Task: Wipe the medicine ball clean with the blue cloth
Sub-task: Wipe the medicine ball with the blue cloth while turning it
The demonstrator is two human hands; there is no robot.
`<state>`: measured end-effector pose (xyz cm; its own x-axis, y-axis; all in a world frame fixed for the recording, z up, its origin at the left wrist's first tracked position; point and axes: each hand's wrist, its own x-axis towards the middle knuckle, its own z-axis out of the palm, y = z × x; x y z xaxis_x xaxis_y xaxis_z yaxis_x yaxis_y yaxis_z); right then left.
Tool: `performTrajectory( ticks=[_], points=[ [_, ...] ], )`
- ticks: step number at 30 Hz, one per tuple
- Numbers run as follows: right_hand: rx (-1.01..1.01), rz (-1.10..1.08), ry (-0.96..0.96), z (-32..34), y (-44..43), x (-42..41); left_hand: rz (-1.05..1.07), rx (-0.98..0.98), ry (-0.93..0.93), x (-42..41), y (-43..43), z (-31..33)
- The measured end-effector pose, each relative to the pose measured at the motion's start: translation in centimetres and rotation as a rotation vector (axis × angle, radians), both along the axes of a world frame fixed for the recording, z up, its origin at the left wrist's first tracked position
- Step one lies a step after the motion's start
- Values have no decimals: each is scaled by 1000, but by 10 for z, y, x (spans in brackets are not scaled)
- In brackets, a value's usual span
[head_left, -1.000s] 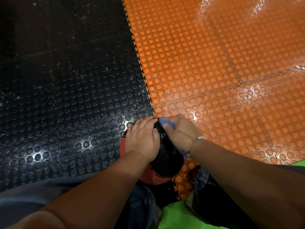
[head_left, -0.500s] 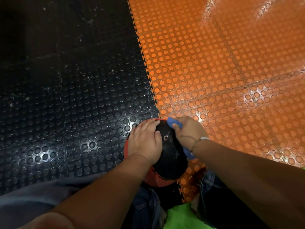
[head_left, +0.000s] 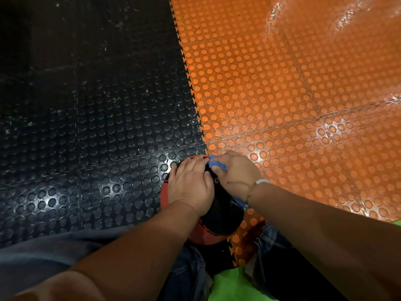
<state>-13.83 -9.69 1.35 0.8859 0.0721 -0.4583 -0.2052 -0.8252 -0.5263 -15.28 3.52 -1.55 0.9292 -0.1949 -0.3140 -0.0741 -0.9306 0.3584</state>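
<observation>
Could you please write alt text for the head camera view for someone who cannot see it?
A person's left hand rests on top of a black and red medicine ball while the right hand holds a blue cloth against its far side. The ball sits where a studded black mat on the left meets an orange mat on the right.

You are laying your left hand (head_left: pixel 191 189) on top of the medicine ball (head_left: pixel 223 216) and holding the cloth (head_left: pixel 217 164) against its right side with your right hand (head_left: pixel 237 175). The ball is sitting over the seam (head_left: pixel 195 105) between 2 floor mats (head_left: pixel 108 148).
</observation>
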Motion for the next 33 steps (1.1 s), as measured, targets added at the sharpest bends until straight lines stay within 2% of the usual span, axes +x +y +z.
performTrajectory(
  ticks=[5, 9, 14, 18, 19, 22, 23, 28, 33],
  points=[
    [-57, -193, 229, -5, -13, 26, -13, 6, -7, -8, -5, 3],
    [-9, -19, 123, -6, 4, 26, 27, 5, -13, -6, -2, 1],
    [-83, -99, 169, -5, -6, 30, 15, -1, 6, -1, -2, 1],
    [-79, 81, -83, 2, 11, -3, 86, -15, 5, 3, 1, 0],
    [-89, 69, -94, -1, 6, -9, 92, -27, 9, 4, 1, 0],
    [-95, -178, 72, -12, -19, -2, 77, -33, 27, 2, -1, 1],
    [-95, -201, 102, -13, -21, -2, 79, -31, 25, 2, -2, 1],
    [-46, 77, -171, -6, -3, -25, 111, -21, 23, 8, 3, -1],
    [-129, -33, -97, -20, -19, -9, 109, -17, 43, 14, -10, -1]
  ],
)
